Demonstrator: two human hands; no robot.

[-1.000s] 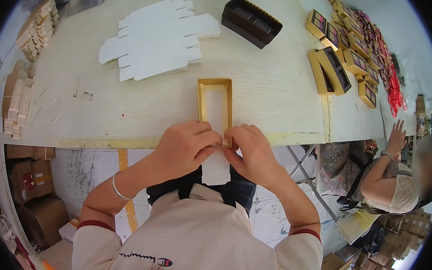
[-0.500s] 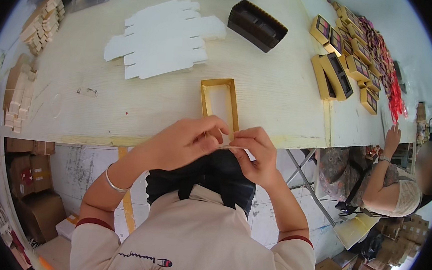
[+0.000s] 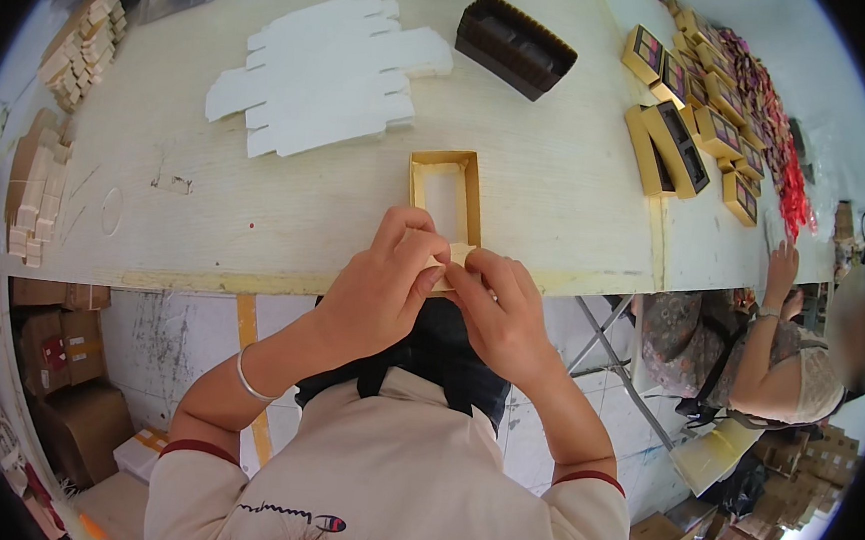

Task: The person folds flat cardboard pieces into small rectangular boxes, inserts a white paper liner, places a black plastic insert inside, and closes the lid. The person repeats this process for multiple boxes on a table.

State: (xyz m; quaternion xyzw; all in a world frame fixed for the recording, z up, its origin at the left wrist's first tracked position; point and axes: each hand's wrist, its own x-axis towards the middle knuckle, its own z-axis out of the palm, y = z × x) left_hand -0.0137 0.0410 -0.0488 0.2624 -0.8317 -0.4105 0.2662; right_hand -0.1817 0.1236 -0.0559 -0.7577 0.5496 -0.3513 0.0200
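At the table's near edge stands a gold cardboard box [image 3: 473, 198], open at the top, with pale inner walls. Both my hands are at its near end. My left hand [image 3: 371, 286] pinches the folded end of the box, thumb and fingers pressed together. Facing it, my right hand [image 3: 500, 310] has its fingers bent over the same end, nearly touching the left fingertips. Pale inner card shows between the hands; the rest of the near wall is hidden by my fingers. Beyond the box to the left lies a stack of flat white die-cut card blanks [image 3: 321, 77].
Nested dark brown plastic trays [image 3: 516, 50] lie at the far middle. Gold boxes with dark inserts [image 3: 674, 146] and red ribbons [image 3: 790, 200] crowd the right. Bundled card pieces [image 3: 39, 187] stand along the left edge. A co-worker's hand [image 3: 782, 269] reaches onto the table at right.
My hands have turned inward and drawn closer together at the box's near end. The left hand has risen over the wall. The box has shifted slightly to the right.
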